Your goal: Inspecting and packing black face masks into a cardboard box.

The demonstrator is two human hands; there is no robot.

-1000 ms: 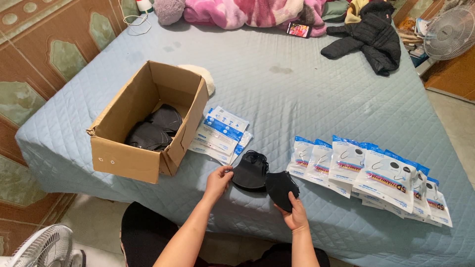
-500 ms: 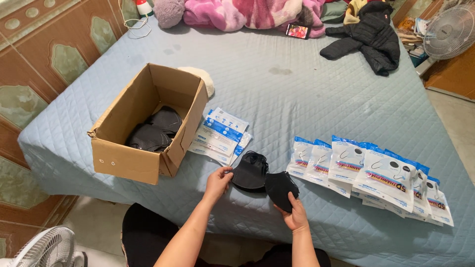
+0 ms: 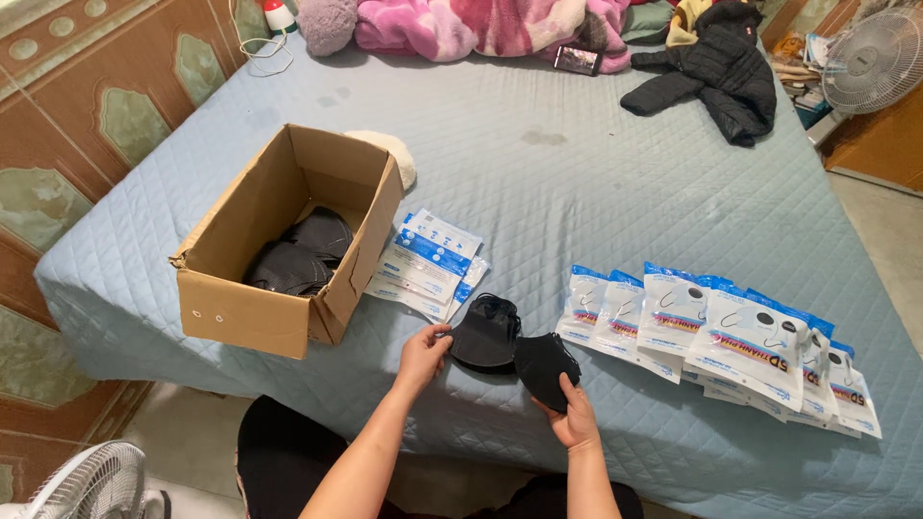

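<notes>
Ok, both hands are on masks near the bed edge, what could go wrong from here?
1. The right hand holds a black mask right at the bed's near edge; a loose grip could drop it to the floor.
2. The left hand touches a mask stack lying beside the empty pouches; a nudge could scatter either.
3. The filled packs overlap near the edge and might slide.

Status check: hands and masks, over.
Left hand grips edge of black mask stack. Right hand holds single black mask beside it. Box left, packets right; nothing between hands and masks.
</notes>
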